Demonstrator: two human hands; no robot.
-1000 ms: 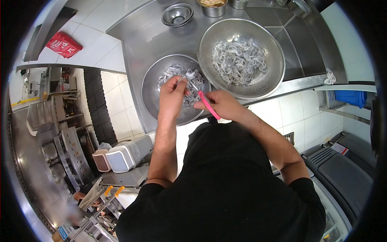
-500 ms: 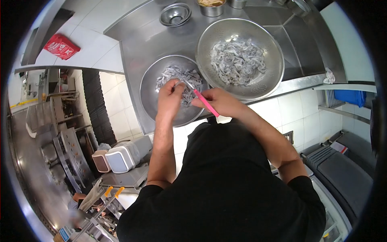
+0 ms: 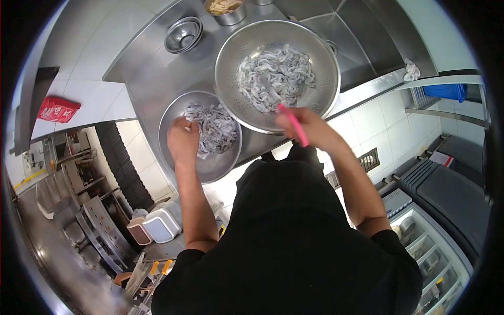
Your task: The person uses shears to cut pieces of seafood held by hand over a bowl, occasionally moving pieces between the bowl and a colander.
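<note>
A steel bowl [image 3: 170,113] on the left holds a heap of grey-white strips [image 3: 218,128] that look like seafood. My left hand [image 3: 183,140] is at the heap's left side, fingers bent together; what they pinch, if anything, is too small to name. To the right, a large perforated steel colander [image 3: 328,84] holds more such strips [image 3: 273,79]. My right hand [image 3: 307,128] is closed on a pink-handled tool [image 3: 294,125] over the colander's near rim. The tool's metal end is blurred and points into the colander.
Small nested steel bowls [image 3: 183,35] and a steel pot with yellowish contents [image 3: 226,11] stand on the counter's far side. A sink [image 3: 341,42] lies beyond the colander. A red packet [image 3: 59,109] is at left. Part of another person [image 3: 122,278] shows at lower left.
My hands have moved apart: the right one has carried the pink tool over to the colander, while the left remains at the left bowl. The view has shifted.
</note>
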